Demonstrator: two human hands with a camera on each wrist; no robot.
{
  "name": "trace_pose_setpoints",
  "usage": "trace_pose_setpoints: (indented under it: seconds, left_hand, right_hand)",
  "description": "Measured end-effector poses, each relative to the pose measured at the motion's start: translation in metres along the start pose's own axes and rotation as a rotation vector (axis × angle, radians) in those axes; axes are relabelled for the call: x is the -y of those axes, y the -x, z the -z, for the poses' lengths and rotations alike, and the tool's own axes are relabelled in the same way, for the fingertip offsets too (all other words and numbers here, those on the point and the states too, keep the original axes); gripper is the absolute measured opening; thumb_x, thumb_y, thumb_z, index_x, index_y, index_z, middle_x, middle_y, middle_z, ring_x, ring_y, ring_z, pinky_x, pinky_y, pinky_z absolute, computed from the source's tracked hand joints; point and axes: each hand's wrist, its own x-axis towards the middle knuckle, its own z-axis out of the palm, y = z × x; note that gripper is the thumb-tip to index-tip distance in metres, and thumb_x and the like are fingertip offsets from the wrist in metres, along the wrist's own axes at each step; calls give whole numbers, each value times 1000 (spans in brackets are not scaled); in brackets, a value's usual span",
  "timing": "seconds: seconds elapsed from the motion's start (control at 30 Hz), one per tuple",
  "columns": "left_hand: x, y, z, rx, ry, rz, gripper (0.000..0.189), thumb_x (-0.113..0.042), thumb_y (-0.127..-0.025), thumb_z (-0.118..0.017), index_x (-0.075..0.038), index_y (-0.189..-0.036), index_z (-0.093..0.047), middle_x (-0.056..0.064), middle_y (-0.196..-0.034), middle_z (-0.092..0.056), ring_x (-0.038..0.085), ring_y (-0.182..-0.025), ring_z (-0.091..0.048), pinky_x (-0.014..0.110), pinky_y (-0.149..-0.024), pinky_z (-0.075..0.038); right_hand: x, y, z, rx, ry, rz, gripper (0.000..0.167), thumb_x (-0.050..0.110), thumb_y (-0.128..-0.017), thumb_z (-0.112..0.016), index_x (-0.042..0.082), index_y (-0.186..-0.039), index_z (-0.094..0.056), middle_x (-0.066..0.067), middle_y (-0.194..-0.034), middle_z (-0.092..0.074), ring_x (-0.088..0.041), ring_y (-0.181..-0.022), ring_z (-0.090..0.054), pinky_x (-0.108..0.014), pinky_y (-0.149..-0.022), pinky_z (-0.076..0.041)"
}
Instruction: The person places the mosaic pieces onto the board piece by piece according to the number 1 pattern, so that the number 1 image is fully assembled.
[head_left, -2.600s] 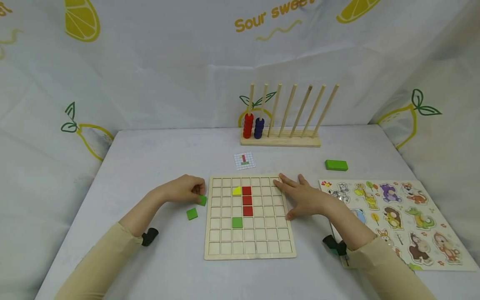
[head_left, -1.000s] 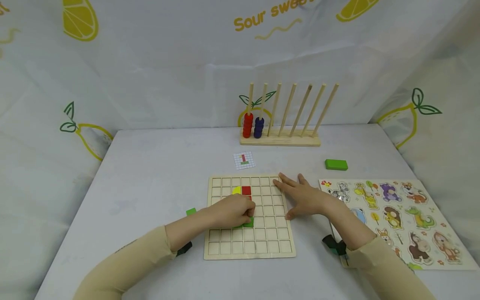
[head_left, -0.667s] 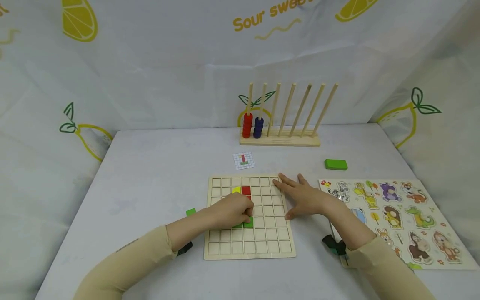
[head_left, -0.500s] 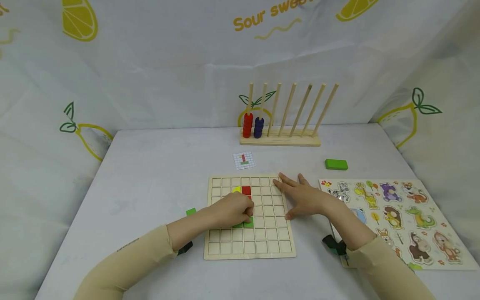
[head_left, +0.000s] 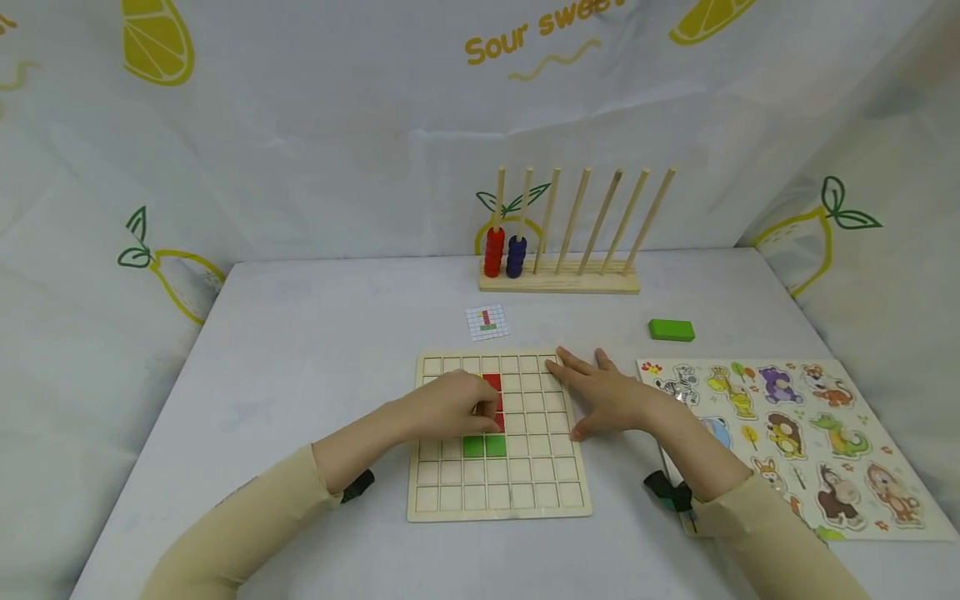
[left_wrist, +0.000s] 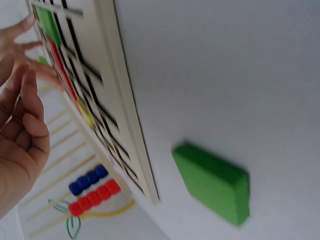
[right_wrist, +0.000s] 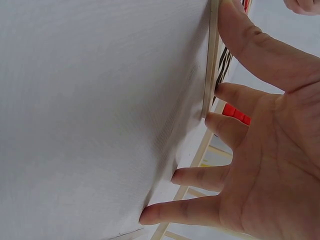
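Observation:
A wooden grid board (head_left: pixel 536 500) lies mid-table. My left hand (head_left: pixel 450 404) is raised over it, fingers loosely curled with nothing between them. Just below the fingers, two green square tiles (head_left: pixel 484 447) sit side by side in the grid, under a column of red tiles (head_left: pixel 492 382) that the hand partly covers. The yellow piece (left_wrist: pixel 85 114) shows in the left wrist view. A loose green tile (left_wrist: pixel 212 185) lies on the table beside the board, hidden by my left arm in the head view. My right hand (head_left: pixel 603 396) rests, fingers spread, on the board's right edge.
Behind the board lies a small pattern card (head_left: pixel 487 322). Farther back stands a peg rack (head_left: pixel 558 283) with red and blue beads. On the right are a green block (head_left: pixel 671 330) and an animal puzzle board (head_left: pixel 885 425), partly under the right forearm.
My left hand carried a green tile from the table left of the board into the grid beside the first green one. It then let go and rose slightly. The right hand stayed still.

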Motion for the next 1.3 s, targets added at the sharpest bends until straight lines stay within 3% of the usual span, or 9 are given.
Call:
trace_pose_setpoints:
  seconds: [0.3, 0.5, 0.73, 0.83, 0.97, 1.1, 1.3]
  left_hand:
    - [35, 23, 31, 38, 120, -8, 13, -22, -89, -73, -20, -78, -66, -10, -72, -58, 4, -68, -48, 19, -64, -41]
    - [62, 47, 50, 62, 165, 56, 4, -20, -86, -74, -21, -85, -71, -10, -81, -66, 8, -75, -55, 21, -67, -46]
    - [91, 65, 59, 72, 299, 107, 7, -15, -84, -74, -16, -91, -75, -6, -91, -74, 13, -84, -63, 26, -77, -52]
    - [103, 71, 60, 98, 351, 83, 11, -10, -83, -73, -14, -93, -76, -4, -97, -74, 10, -89, -65, 25, -82, -52]
    - [117, 76, 59, 182, 422, 40, 23, -5, -79, -75, -9, -101, -77, 2, -106, -73, 8, -99, -62, 24, -89, -50]
    - [122, 78, 56, 250, 428, 62, 32, -4, -75, -78, -13, -105, -78, 3, -110, -69, 11, -104, -56, 24, -94, -45]
    - [113, 77, 53, 286, 320, 103, 34, -1, -72, -78, -21, -100, -79, 1, -102, -65, 16, -101, -51, 28, -94, -41]
  right_hand:
    - [0, 0, -1, -7, 1, 5, 104, 33, -76, -83, 18, -158, -22, -10, -168, -9, -64, -144, 1, -80, -103, -24]
    - [-1, 1, -1, -10, 20, 14, 103, 35, -76, -83, 17, -158, -22, -11, -168, -9, -66, -143, -1, -81, -102, -25]
    - [-1, -1, -1, -8, 13, 3, 105, 34, -75, -84, 18, -158, -22, -11, -168, -9, -65, -144, 0, -80, -103, -25]
    - [-1, -1, -2, -8, 10, -5, 105, 34, -74, -84, 19, -158, -22, -10, -168, -9, -64, -144, 0, -79, -103, -26]
    - [-1, -1, -2, -10, 8, -4, 105, 34, -74, -84, 18, -158, -22, -10, -168, -9, -64, -144, 0, -79, -103, -27]
    - [-1, -1, -2, -11, 11, 0, 105, 34, -75, -84, 18, -158, -22, -10, -168, -9, -65, -144, 0, -79, -103, -26]
    - [-1, -1, -2, -9, 10, 1, 105, 34, -75, -84, 18, -158, -22, -10, -168, -8, -65, -144, 0, -79, -104, -25]
